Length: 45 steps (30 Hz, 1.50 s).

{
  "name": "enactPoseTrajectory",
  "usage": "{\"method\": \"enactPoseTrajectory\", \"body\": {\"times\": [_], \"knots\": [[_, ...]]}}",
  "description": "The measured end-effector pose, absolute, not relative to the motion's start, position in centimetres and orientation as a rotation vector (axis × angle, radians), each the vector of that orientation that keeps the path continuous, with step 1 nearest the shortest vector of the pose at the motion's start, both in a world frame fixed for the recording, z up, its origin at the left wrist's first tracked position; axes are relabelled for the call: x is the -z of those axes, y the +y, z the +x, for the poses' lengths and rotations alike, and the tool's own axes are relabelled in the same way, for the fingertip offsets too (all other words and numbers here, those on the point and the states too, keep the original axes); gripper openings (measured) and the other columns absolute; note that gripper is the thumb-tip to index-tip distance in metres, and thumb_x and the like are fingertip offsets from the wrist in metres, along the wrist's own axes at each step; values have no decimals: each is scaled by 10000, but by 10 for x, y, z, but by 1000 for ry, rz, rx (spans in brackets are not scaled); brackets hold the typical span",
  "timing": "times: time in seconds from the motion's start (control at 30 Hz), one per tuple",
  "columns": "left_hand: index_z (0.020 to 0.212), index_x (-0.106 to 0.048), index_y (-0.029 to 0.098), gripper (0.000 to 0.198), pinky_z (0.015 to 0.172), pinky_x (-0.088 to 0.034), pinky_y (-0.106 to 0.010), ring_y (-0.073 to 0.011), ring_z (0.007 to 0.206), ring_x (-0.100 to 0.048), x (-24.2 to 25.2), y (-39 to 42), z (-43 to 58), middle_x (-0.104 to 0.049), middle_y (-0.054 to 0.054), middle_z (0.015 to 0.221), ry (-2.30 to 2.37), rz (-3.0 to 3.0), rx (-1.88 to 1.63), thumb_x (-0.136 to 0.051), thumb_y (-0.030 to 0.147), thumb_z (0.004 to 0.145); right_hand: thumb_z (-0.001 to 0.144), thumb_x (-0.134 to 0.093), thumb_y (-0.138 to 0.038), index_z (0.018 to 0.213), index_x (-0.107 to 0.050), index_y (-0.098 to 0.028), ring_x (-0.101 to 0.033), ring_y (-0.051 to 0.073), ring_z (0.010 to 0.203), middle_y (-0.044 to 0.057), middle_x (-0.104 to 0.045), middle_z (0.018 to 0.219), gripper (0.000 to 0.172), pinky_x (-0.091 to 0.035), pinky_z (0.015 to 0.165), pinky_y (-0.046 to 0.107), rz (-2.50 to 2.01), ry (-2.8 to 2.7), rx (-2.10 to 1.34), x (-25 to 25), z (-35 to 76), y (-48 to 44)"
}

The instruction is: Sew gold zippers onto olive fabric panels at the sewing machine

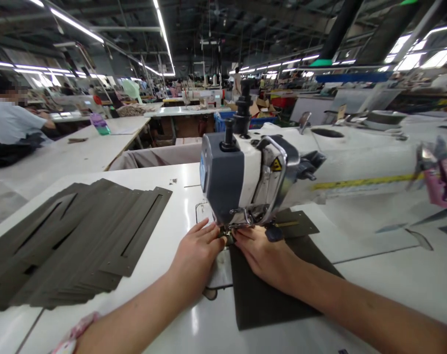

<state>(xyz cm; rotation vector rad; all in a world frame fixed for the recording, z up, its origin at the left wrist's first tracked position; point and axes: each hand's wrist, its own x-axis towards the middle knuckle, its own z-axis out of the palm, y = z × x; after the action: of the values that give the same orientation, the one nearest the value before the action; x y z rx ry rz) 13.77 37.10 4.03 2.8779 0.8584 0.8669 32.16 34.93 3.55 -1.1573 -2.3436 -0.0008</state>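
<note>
On my feed, the dark panel [271,290] lies under the sewing machine [223,177], its long axis running from behind the presser foot [227,235] toward the camera. The right hand [264,258] is the nearer, open and pressed flat on the panel, with nothing pinched. The left hand [196,253] sits left of the foot, fingers curled at the panel's edge; I can't tell whether it has hold. A stack of slotted panels [76,241] lies left of the machine.
</note>
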Motion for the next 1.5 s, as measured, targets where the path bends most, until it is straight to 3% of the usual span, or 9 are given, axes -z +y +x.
{"method": "enactPoseTrajectory", "body": {"times": [0.33,0.67,0.97,1.13,1.33,1.5], "knots": [[820,-604,149,185,933,-423,-409,-199,927,-620,-37,374,136,-668,-83,944,860,2888,-873,-433,98,867,808,-416,-29,879,-606,-136,-611,204,829,94,-653,881,230,-494,781,316,-1158,-2374,49,-40,319,351],[773,-595,162,137,949,-416,-383,-175,900,-625,-33,374,136,-677,-58,924,900,2869,-954,-498,79,824,840,-392,-79,883,-609,-159,-597,204,887,92,-645,933,235,-470,827,327,-1140,-2323,5,-32,320,351],[781,-605,173,228,918,-443,-405,-187,874,-635,-34,377,135,-685,-62,886,892,2938,-1038,-418,47,815,842,-435,-160,906,-596,-171,-584,226,890,89,-641,921,174,-446,815,347,-1153,-2131,-169,-26,324,349],[781,-604,179,242,919,-441,-418,-188,859,-644,-32,379,133,-689,-62,908,879,2978,-1073,-395,70,839,879,-361,-275,704,-500,-181,-556,188,645,59,-566,667,243,-452,637,312,-1190,-1734,-346,-34,331,348],[769,-599,183,234,903,-455,-408,-196,904,-636,-31,379,133,-683,-71,936,902,2997,-1041,-402,73,831,925,-255,-369,714,-414,-204,-538,128,463,0,-520,571,311,-461,513,249,-1159,-1559,-566,-44,331,351],[797,-599,186,216,906,-454,-398,-194,903,-636,-28,379,132,-685,-61,933,916,2980,-1086,-430,53,809,887,-314,-415,666,-410,-206,-507,123,370,-37,-465,445,319,-418,402,224,-1181,-1485,-692,-43,331,357]]}}
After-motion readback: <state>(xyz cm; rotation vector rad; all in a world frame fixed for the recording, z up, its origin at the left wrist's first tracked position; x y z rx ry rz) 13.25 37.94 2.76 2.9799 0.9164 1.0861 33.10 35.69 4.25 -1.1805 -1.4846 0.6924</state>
